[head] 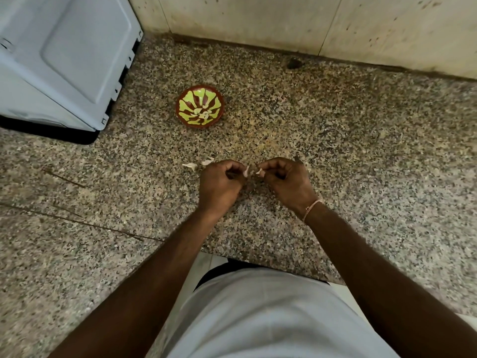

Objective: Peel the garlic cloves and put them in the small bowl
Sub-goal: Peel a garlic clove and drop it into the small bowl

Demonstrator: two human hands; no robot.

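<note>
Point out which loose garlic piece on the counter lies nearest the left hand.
The right-hand piece of the pair, just beyond the left hand's knuckles. The other piece lies farther left on the counter.

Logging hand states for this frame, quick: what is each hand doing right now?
Left hand: fingers curled, pinching a pale garlic piece.
Right hand: fingers curled, pinching another pale bit; clove or skin cannot be told.
</note>
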